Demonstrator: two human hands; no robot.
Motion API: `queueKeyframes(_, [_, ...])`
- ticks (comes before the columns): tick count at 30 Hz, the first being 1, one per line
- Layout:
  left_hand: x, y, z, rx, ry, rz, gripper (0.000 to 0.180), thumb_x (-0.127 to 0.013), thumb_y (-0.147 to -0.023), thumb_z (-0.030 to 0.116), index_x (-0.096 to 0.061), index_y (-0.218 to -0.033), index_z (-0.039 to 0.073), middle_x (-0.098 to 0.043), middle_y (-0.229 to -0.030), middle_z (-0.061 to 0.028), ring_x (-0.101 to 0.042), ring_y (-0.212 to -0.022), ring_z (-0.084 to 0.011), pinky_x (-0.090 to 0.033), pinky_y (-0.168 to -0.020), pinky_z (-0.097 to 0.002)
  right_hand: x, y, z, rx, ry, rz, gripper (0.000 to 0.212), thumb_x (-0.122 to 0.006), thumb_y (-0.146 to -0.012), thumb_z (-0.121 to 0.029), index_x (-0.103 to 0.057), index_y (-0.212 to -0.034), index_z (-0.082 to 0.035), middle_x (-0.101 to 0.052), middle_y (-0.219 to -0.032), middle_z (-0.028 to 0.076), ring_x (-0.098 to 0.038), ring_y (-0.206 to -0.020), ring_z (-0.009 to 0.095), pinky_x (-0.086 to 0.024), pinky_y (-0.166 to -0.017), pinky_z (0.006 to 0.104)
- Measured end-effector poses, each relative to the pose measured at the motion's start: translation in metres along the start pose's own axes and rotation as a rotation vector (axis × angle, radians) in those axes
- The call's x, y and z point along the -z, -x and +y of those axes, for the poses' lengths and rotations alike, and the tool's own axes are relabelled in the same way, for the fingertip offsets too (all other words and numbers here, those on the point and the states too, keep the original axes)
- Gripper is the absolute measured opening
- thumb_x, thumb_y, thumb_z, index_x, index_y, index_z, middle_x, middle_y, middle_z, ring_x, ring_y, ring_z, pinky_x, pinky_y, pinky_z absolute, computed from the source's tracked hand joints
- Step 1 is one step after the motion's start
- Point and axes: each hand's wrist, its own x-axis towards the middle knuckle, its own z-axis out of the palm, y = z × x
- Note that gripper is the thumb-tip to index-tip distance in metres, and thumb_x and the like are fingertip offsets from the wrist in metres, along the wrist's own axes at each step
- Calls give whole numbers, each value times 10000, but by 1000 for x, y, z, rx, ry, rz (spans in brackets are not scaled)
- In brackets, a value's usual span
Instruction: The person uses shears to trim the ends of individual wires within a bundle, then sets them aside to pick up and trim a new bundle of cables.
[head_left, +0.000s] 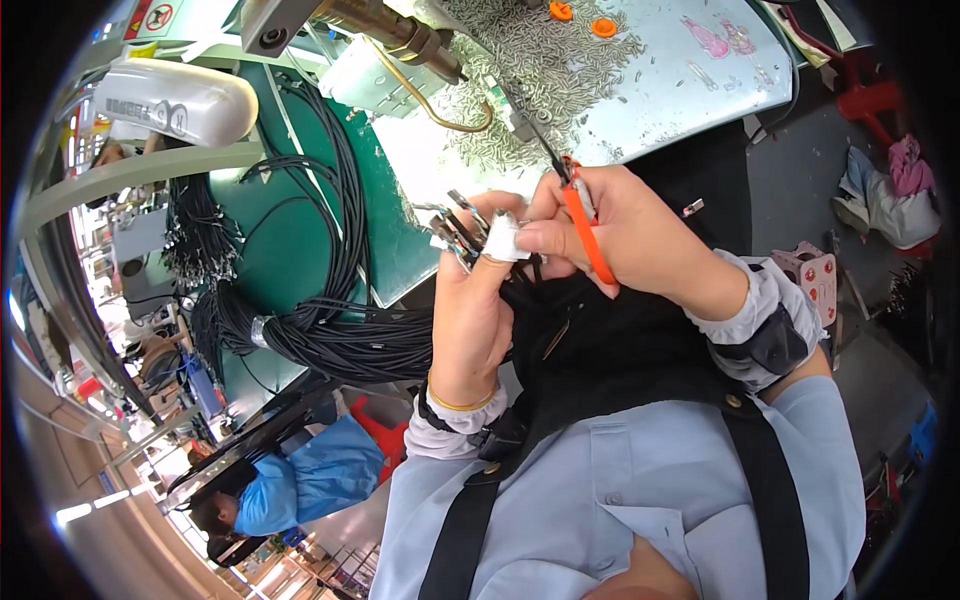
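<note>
My left hand (468, 318) is closed around several short dark cable ends (462, 232) with bare metal tips, which stick out between the fingers. A white wrap (506, 240) covers the tip of its thumb. My right hand (645, 235) meets it from the right, its thumb and fingertips pinched close to that wrap. In the right palm sits an orange-handled tool (590, 232) with a long, thin dark shaft pointing up and left; its exact kind is unclear. What the right fingertips pinch is hidden.
A heap of small metal pins (550, 60) covers the pale worktop (690, 110) ahead. Above my hands hangs a machine head (395, 35) with a bent brass tube (440, 115). Bundled black cables (340, 335) lie left on the green mat (285, 225). A person in blue (310, 475) sits farther left.
</note>
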Motion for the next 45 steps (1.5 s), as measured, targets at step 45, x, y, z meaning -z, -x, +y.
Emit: queueKeyframes(45, [9,-4,2,152,21,-63,137,-531,-796,11,-493,-926,-7,-403,-586,-4,-291,-427,-39,-208,-383,-168,14,6,21,1008,992,485,240,-646,-634,-23,-573,-861,-51,-620,-756,28,-564,-509,131,-358,-413,209])
